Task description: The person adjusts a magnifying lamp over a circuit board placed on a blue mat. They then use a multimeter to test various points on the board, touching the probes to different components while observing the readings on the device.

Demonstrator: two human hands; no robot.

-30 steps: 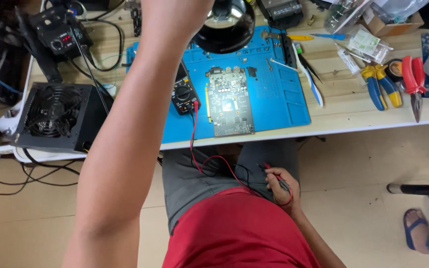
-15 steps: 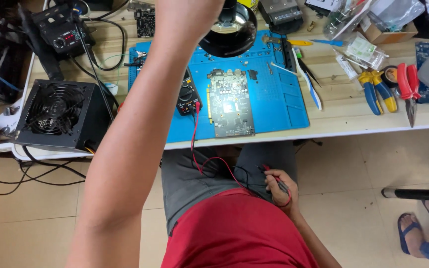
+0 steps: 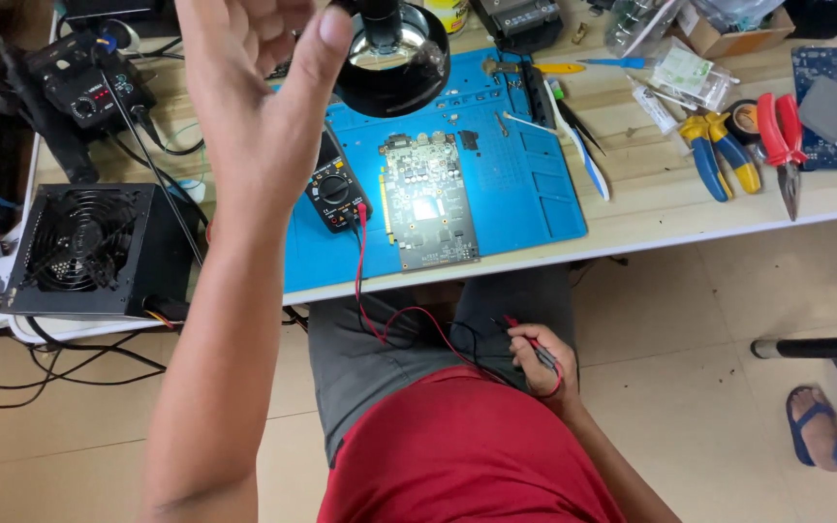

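- Far left on the table point(image 3: 651, 208): black power supply point(image 3: 89, 250) with its round fan grille facing up, a bundle of cables trailing off its near side
- Behind it, a black soldering station point(image 3: 84, 82) at the far left edge, thin black cord running forward across the tabletop
- Left hand point(image 3: 254, 87) raised high above the bench, fingers loosely spread and gripping nothing, thumb tip just beside the rim of the magnifier lamp point(image 3: 391, 53); nearer to the lamp than the other hand by a wide margin
- Lamp head hanging over the far edge of the blue mat point(image 3: 525, 184), round lens tilted toward the wearer
- Below the lamp, black multimeter point(image 3: 334, 192) lying on the mat, touching or nearly touching the left edge of the circuit board point(image 3: 428, 199)
- Circuit board flat on the mat, long axis running away from the body, short near edge close to the table's front edge, directly ahead of the lap
- Red lead point(image 3: 380, 310) dropping from the multimeter over the table edge and looping across the lap
- Right hand point(image 3: 540, 360) low on the right thigh, closed around the probes point(image 3: 533, 351), well below and in front of the board, the nearer hand to it
- Further right on the table: blue-handled pliers point(image 3: 719, 155), then red-handled pliers point(image 3: 780, 136), well apart from both hands
- Far right on the floor, another person's foot in a blue sandal point(image 3: 830, 426)
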